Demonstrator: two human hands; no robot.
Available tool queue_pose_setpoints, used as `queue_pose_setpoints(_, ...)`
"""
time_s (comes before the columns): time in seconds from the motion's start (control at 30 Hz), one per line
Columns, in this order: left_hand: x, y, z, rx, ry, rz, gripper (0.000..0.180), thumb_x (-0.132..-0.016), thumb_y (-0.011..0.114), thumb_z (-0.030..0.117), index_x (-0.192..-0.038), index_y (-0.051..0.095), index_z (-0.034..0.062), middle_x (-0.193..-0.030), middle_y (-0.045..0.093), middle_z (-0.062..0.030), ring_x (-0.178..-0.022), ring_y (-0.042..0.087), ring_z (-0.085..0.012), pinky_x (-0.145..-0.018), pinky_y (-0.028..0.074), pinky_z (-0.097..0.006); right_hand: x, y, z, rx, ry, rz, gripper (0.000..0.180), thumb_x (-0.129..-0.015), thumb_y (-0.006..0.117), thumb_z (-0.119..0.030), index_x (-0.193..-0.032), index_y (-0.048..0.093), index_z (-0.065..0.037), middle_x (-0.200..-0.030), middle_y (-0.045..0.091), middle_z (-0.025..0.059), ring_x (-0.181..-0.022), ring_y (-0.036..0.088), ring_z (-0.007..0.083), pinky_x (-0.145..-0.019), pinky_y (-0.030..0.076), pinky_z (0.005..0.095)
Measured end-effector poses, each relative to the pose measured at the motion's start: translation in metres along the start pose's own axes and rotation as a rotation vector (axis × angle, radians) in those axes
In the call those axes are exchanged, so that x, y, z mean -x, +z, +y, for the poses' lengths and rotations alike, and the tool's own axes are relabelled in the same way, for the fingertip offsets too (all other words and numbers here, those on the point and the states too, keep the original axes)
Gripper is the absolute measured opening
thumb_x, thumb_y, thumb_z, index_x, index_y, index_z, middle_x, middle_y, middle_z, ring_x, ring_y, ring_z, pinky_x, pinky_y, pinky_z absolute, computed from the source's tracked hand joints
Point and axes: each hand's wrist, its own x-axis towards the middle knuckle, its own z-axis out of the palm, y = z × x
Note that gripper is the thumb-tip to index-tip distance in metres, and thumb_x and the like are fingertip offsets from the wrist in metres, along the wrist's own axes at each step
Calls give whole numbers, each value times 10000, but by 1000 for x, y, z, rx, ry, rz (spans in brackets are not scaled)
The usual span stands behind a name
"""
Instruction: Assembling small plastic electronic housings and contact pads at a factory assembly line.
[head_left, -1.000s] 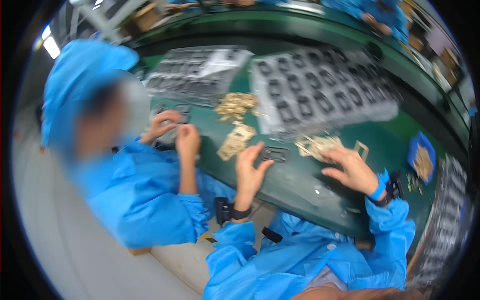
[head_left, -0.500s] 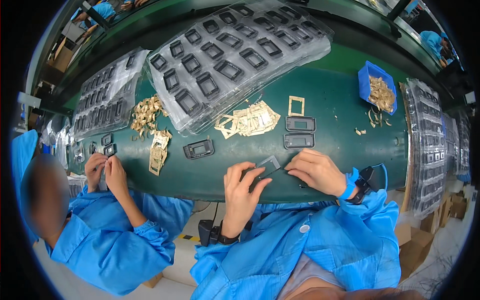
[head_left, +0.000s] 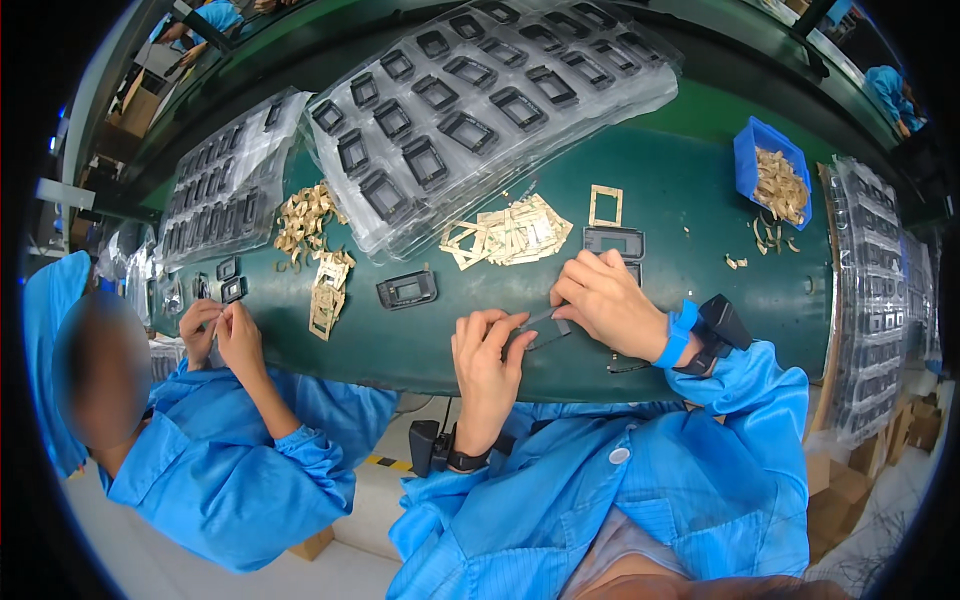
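Observation:
My left hand (head_left: 488,355) grips a small black rectangular plastic frame (head_left: 549,335) by its left end, between thumb and fingers, just above the green table. My right hand (head_left: 608,308) is closed at the frame's upper right edge, its fingertips pinched there. Whether a thin strip is also in those fingertips is too small to tell. Behind my right hand lie two black plastic frames (head_left: 613,240), the nearer mostly covered by the hand. Another black frame (head_left: 407,290) lies to the left. Beyond them are a pale cardboard-like rectangle (head_left: 605,206) and a pile of pale die-cut sheets (head_left: 510,236).
A clear tray of black frames (head_left: 440,120) spans the back; another tray (head_left: 225,180) stands left. A blue bin (head_left: 748,165) holds curled tan scraps (head_left: 780,185). Trays (head_left: 870,300) stand at the right edge. A co-worker's hands (head_left: 225,335) handle a small part at left.
My right hand has moved up and left onto the frame, now partly covering the black frames behind. The held frame has tilted. The whole view has shifted slightly.

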Motion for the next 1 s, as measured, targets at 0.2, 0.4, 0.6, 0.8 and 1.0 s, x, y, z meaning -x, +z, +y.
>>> queue_pose_setpoints(0.2, -2, 1, -1, 33, -4, -8, 191, -762, 814, 73, -948, 773, 63, -914, 629, -48, -864, 551, -242, -786, 433, -355, 2, 2, 4, -52, 14, 5, 142, -799, 758, -132, -871, 639, -105, -858, 534, 28, -890, 527, 218, -798, 357, 357)
queue_pose_setpoints(0.4, -4, 1, -10, 47, 31, 33, 186, -754, 816, 74, -935, 775, 69, -899, 646, -50, -867, 562, -242, -786, 439, -363, 1, 4, -5, -37, 56, 8, 154, -812, 760, -139, -911, 645, -113, -921, 584, 10, -943, 543, 220, -858, 354, 372)
queue_pose_setpoints(0.6, 4, -1, -14, 12, 104, 73, 175, -747, 818, 118, -914, 765, 120, -892, 654, -19, -870, 586, -255, -753, 439, -385, 0, 6, -11, -42, 19, 21, 142, -804, 744, -151, -900, 645, -117, -897, 568, 38, -931, 538, 249, -835, 361, 395)
queue_pose_setpoints(0.8, 9, 11, -15, 87, 180, 14, 145, -800, 726, 31, -942, 721, 60, -913, 599, -57, -878, 574, -269, -752, 448, -375, 10, 5, -15, 135, -109, 25, 142, -824, 729, -122, -912, 629, -74, -906, 585, 68, -896, 556, 267, -817, 379, 403)
queue_pose_setpoints(1.0, 13, 7, -9, 47, 268, 17, 238, -796, 635, -22, -1030, 660, 14, -918, 564, -104, -865, 583, -294, -764, 484, -384, 5, -4, -22, 64, -86, 20, 160, -811, 744, -92, -920, 627, -73, -902, 587, 66, -879, 559, 254, -798, 380, 398)
